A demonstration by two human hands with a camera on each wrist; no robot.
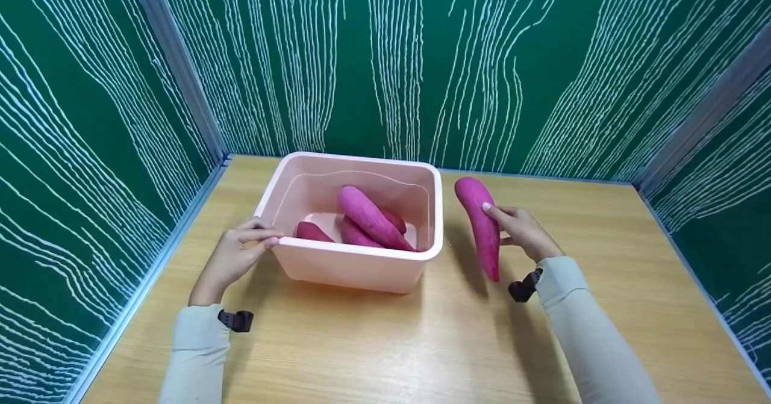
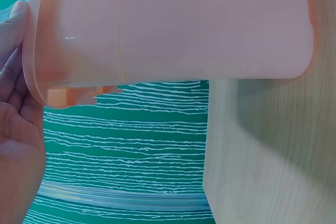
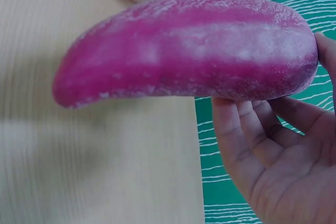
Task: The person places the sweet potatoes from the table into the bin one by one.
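A pink plastic bin [image 1: 355, 265] stands on the table, and my left hand [image 1: 236, 253] pinches its near left rim between thumb and fingers. Inside lie several sweet potatoes, a long magenta-purple one [image 1: 370, 214] on top of others and a redder one [image 1: 313, 232] by the near wall. My right hand [image 1: 525, 232] holds another purple sweet potato [image 1: 479, 226] just right of the bin, thumb on one side and fingers on the other. In the right wrist view this sweet potato [image 3: 184, 51] lies across the fingers, its tapered end pointing away from the palm.
The wooden table [image 1: 373, 344] carries the bin and the shadows of both arms. Green panels [image 1: 349, 61] with white wavy lines enclose the back and sides, joined by grey metal posts [image 1: 177, 61]. A black band [image 1: 236, 320] is on each wrist.
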